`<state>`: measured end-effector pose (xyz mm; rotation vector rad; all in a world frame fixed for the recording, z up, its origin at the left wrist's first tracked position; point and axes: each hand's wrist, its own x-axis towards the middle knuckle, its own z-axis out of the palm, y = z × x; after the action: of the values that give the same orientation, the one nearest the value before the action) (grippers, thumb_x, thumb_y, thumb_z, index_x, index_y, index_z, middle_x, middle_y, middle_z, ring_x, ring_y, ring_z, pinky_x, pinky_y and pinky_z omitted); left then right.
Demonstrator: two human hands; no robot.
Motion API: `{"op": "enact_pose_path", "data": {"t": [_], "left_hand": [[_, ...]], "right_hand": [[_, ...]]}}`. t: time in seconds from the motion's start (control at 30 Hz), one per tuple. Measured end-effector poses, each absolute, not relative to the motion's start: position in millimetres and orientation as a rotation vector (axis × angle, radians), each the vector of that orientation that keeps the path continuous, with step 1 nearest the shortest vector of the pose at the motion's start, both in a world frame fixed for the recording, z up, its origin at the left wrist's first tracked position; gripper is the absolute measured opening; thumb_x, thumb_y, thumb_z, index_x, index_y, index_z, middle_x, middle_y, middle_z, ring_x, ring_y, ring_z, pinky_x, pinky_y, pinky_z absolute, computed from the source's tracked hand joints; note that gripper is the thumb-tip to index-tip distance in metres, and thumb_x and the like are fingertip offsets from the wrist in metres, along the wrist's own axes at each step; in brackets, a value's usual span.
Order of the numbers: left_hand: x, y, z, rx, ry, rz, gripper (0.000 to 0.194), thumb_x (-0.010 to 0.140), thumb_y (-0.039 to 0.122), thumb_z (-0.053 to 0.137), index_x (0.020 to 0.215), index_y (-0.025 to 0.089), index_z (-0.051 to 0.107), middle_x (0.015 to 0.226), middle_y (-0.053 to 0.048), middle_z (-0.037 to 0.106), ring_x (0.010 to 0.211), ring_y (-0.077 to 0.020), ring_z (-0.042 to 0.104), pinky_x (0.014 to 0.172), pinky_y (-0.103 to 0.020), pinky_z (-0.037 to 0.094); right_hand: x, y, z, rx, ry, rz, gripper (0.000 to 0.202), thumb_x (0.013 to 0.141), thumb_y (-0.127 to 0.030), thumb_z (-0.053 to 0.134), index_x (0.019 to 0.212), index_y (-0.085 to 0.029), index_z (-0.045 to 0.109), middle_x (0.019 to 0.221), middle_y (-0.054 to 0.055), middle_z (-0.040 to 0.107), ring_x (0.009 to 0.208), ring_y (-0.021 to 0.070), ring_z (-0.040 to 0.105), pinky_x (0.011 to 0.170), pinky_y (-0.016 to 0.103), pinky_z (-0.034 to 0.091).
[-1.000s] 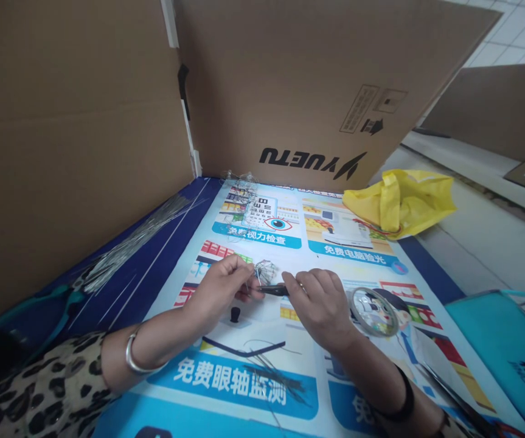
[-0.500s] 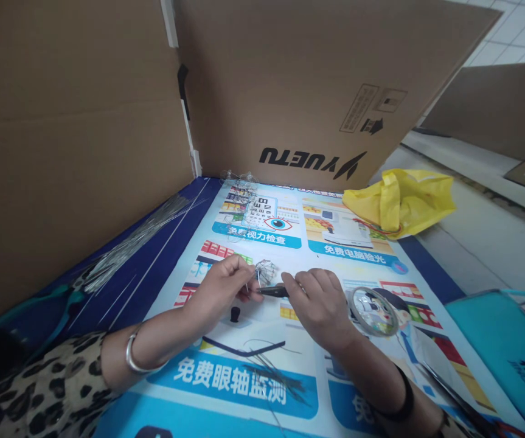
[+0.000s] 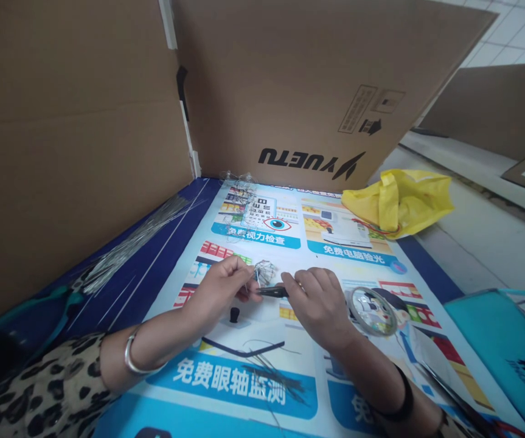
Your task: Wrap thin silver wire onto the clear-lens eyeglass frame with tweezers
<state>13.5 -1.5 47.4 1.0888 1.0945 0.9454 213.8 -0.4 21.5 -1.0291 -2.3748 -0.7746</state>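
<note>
Over the middle of the printed poster, my left hand (image 3: pixel 224 287) pinches a small rounded piece of wirework (image 3: pixel 266 272), which sticks out beyond its fingertips. My right hand (image 3: pixel 317 304) is closed around a dark slim tool (image 3: pixel 273 292) that looks like pliers; its handles are hidden in the palm. The tool's tip points left and meets the left fingertips at the wirework's lower edge. Whether the jaws grip a wire is too small to tell. Below the hands lie several loose cut wires (image 3: pixel 275 374). A round transparent roll of tape (image 3: pixel 373 311) sits right of my right hand.
A bundle of straight wires (image 3: pixel 129 249) lies along the left, beside a teal-handled tool (image 3: pixel 56 304). More wire shapes (image 3: pixel 241 185) rest at the back, against cardboard panels (image 3: pixel 299 91). A yellow bag (image 3: pixel 399 204) and a teal bag (image 3: pixel 504 347) are on the right.
Both hands hold nearly the same pose on the wirework and the tool. Only a slight shift of the whole view shows.
</note>
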Motion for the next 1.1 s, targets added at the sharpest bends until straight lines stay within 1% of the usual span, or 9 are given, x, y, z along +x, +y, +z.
{"op": "enact_pose_path", "data": {"t": [0.2, 0.37, 0.63, 0.83, 1.1], "left_hand": [[13.1, -1.6, 47.6, 1.161, 1.078, 0.942, 0.022, 0.082, 0.035, 0.05, 0.07, 0.018, 0.045, 0.064, 0.001, 0.062, 0.059, -0.0131, 0.061, 0.056, -0.024, 0.041], [12.8, -1.2, 46.6, 1.173, 1.069, 0.926, 0.021, 0.083, 0.034, 0.05, 0.07, 0.017, 0.045, 0.065, 0.001, 0.061, 0.059, -0.0127, 0.06, 0.056, -0.024, 0.04], [12.9, -3.4, 49.0, 1.191, 1.057, 0.924, 0.021, 0.082, 0.033, 0.051, 0.069, 0.018, 0.046, 0.064, 0.002, 0.061, 0.058, -0.012, 0.06, 0.057, -0.024, 0.041], [14.0, -6.2, 51.1, 1.194, 1.06, 0.939, 0.021, 0.082, 0.032, 0.05, 0.068, 0.018, 0.045, 0.063, 0.002, 0.06, 0.057, -0.0114, 0.06, 0.057, -0.023, 0.04], [13.2, -7.4, 48.3, 1.234, 1.054, 0.944, 0.02, 0.085, 0.031, 0.049, 0.07, 0.018, 0.046, 0.064, 0.003, 0.06, 0.057, -0.0105, 0.058, 0.057, -0.023, 0.04]], "right_hand": [[213.0, 0.2, 20.0, -1.056, -2.369, -0.722, 0.018, 0.084, -0.013, 0.049, 0.096, -0.017, 0.062, 0.075, 0.005, 0.055, 0.074, 0.0177, 0.043, 0.067, 0.034, 0.031], [214.0, 0.4, 20.0, -1.04, -2.379, -0.738, 0.018, 0.083, -0.014, 0.05, 0.097, -0.016, 0.062, 0.076, 0.005, 0.056, 0.074, 0.0181, 0.043, 0.067, 0.035, 0.031], [212.0, -0.2, 21.4, -1.054, -2.365, -0.748, 0.016, 0.084, -0.016, 0.051, 0.097, -0.016, 0.061, 0.073, 0.005, 0.054, 0.072, 0.0177, 0.042, 0.065, 0.034, 0.03], [209.2, -0.7, 23.0, -1.089, -2.375, -0.778, 0.012, 0.085, -0.02, 0.051, 0.091, -0.017, 0.061, 0.072, 0.005, 0.054, 0.07, 0.0182, 0.04, 0.063, 0.035, 0.028], [207.8, -1.7, 18.0, -1.138, -2.416, -0.72, 0.01, 0.084, -0.017, 0.05, 0.087, -0.016, 0.06, 0.071, 0.005, 0.051, 0.071, 0.0185, 0.038, 0.064, 0.034, 0.027]]}}
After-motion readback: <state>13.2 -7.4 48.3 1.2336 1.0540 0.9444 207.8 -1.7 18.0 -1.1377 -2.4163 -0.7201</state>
